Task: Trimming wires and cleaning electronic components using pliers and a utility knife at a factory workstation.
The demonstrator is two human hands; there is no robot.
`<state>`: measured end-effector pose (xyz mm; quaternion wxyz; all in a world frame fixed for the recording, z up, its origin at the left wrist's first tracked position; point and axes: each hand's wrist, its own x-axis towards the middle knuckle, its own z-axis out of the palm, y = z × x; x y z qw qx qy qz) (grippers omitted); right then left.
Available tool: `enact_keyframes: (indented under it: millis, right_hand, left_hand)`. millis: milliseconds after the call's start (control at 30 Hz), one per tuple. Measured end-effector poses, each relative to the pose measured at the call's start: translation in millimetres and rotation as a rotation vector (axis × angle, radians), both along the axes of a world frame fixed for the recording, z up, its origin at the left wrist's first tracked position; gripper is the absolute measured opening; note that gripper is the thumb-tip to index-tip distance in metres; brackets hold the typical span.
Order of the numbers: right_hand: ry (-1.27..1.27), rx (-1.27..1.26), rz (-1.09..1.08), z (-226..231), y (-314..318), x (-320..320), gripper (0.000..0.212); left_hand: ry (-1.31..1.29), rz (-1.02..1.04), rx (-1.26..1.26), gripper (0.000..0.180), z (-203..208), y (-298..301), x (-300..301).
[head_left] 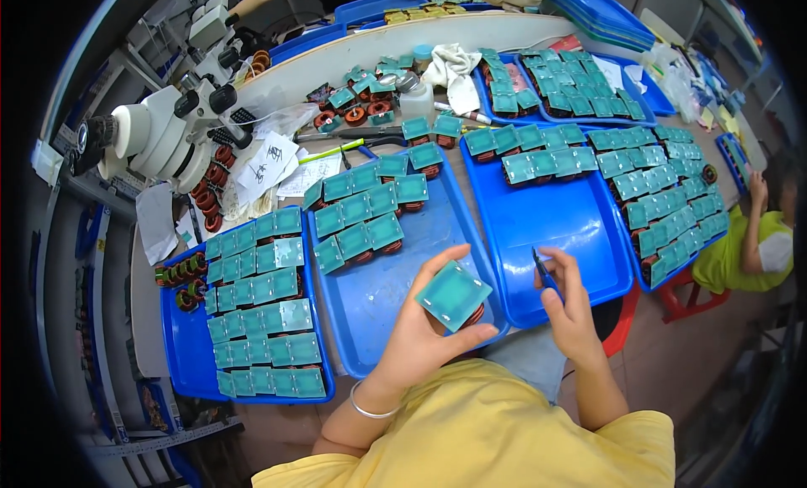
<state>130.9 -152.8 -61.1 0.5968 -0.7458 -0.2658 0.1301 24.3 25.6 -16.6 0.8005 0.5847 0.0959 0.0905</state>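
Over the near right corner of the pale blue tray (361,311), my reference throughout, I have one green square board (451,293) in the left hand (414,341). Fingers and thumb are clamped on it at opposite edges; one wire bracelet (374,410) on that wrist.

Right of the pale tray, the right hand (573,316) is closed round one slim tool (546,274), blue-handled, dark pointed tip up, clear of the board.

Counts, from my end: about twelve boards inside the pale tray, three rows, far half. Next tray to its right (525,227): about nine, two rows. Tray to its left (183,345): six rows, packed close. One more full tray (653,286) farthest right; two board-filled trays (648,111) beyond, to the rear right.

Writing: left of the pale tray's far end, white papers (267,164) carry dark pen marks, too slanted for me to read. One white bottle (416,103) stands behind the tray.

Held piece: flat teal-green face, slightly glossy, small bright spots near opposite edges, tilted; reddish copper windings (476,315) show beneath its right side.

Far right of the pale tray, one co-worker (748,253), yellow-green garment.
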Motion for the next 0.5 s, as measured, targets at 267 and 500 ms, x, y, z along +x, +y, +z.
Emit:
enact_keyframes:
  millis: [267, 500]
  right_hand:
    - [-0.511, -0.072, 0.231, 51, 5, 10, 0.041]
    - [-0.592, -0.173, 0.357, 70, 4, 14, 0.039]
  left_hand:
    - [-0.095, 0.054, 0.086, 0.073, -14, 11, -8]
    - [-0.012, -0.036, -0.673, 0.075, 8, 4, -11]
